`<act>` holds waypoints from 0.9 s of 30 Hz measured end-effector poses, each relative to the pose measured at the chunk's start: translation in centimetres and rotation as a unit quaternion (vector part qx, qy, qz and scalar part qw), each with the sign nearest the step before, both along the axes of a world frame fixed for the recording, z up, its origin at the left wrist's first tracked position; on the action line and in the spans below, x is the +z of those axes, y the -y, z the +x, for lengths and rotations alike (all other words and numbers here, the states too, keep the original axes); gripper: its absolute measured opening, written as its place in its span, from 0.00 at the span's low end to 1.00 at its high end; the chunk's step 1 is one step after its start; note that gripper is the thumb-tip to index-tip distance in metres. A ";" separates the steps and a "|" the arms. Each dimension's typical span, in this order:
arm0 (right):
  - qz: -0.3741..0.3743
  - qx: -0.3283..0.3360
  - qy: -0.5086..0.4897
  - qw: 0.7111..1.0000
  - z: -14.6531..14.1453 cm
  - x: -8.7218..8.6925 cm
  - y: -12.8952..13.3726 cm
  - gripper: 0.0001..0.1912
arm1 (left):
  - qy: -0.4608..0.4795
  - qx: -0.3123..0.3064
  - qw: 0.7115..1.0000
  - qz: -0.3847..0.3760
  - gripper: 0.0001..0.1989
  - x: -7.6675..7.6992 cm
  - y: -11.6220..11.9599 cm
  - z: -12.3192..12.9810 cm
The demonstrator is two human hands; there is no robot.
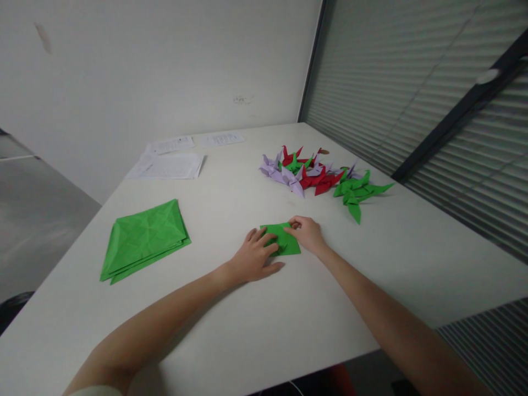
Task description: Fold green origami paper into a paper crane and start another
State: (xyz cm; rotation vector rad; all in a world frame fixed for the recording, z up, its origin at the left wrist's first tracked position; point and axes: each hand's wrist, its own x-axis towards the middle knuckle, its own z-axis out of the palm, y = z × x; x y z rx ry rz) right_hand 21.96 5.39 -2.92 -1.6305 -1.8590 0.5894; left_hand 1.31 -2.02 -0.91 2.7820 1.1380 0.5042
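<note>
A small folded square of green origami paper (289, 246) lies flat on the white table in front of me. Spread over its left part, my left hand (256, 256) rests with the fingers apart, pressing on the paper. My right hand (307, 234) pinches the paper's upper right corner between thumb and fingers. Some of the left edge is hidden under my left fingers.
Creased green sheets (146, 236) form a stack on the left. Folded paper cranes in purple, red (320, 180) and green (357, 190) cluster at the back right. Printed papers (169, 166) lie at the back left. Window blinds (412, 82) border the table's right side.
</note>
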 end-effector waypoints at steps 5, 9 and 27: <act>0.020 0.076 -0.053 0.996 0.2 0.0 -0.2 0.05 | -0.010 -0.022 1.000 0.001 0.20 0.1 -0.5 -0.3; 0.025 0.094 -0.030 0.995 0.3 0.0 -0.3 0.08 | -0.005 -0.020 1.000 0.004 0.20 -0.2 -0.5 -0.3; 0.137 0.290 0.041 0.946 0.2 0.8 0.5 0.18 | 0.014 0.015 1.000 0.001 0.25 -0.8 -0.3 -0.3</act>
